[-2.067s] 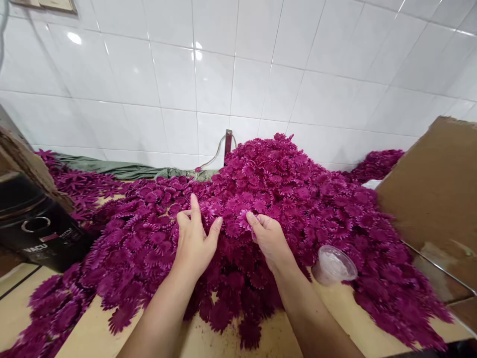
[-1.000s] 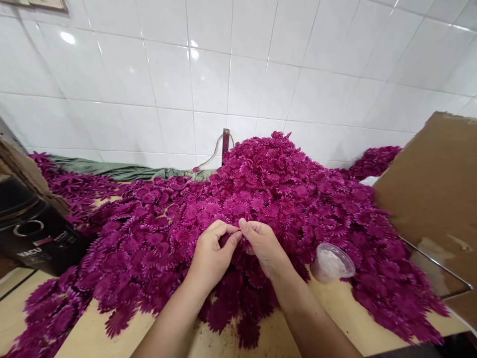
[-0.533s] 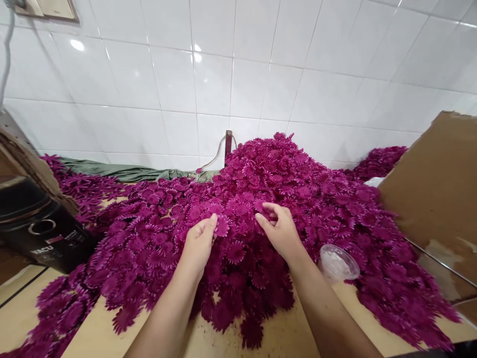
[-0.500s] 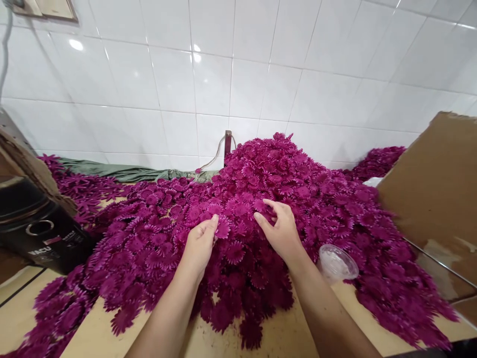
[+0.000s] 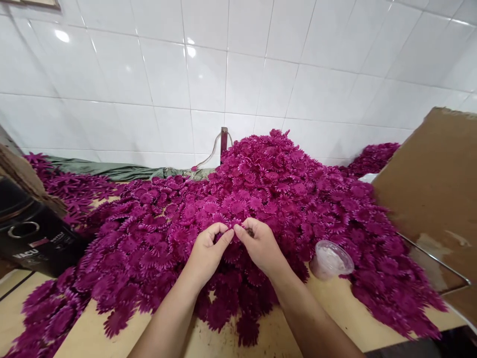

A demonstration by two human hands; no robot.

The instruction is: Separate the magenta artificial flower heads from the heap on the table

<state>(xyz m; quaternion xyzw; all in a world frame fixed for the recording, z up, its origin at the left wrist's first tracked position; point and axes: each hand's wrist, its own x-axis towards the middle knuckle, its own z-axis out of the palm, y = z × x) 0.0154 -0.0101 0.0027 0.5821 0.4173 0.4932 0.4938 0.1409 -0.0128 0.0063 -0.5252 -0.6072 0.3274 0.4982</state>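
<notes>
A large heap of magenta fabric flowers point(image 5: 268, 164) covers the middle of the table. In front of it my left hand point(image 5: 210, 248) and my right hand point(image 5: 261, 243) meet, thumb tips almost touching. Both hands pinch a magenta flower point(image 5: 234, 223), of which only the petal edge shows between the fingers. The fingertips hide the rest of it. Right of my right forearm stands a clear plastic cup point(image 5: 331, 259) with whitish contents.
At the left is a black container point(image 5: 35, 233) beside torn cardboard. A brown cardboard box point(image 5: 428, 199) stands at the right. Green cloth point(image 5: 100, 168) lies along the tiled wall point(image 5: 246, 74). More magenta pieces spread over the wooden tabletop point(image 5: 93, 333).
My right hand has come left and closed on the flower beside my left hand. Both hands are now together. The view has shifted slightly.
</notes>
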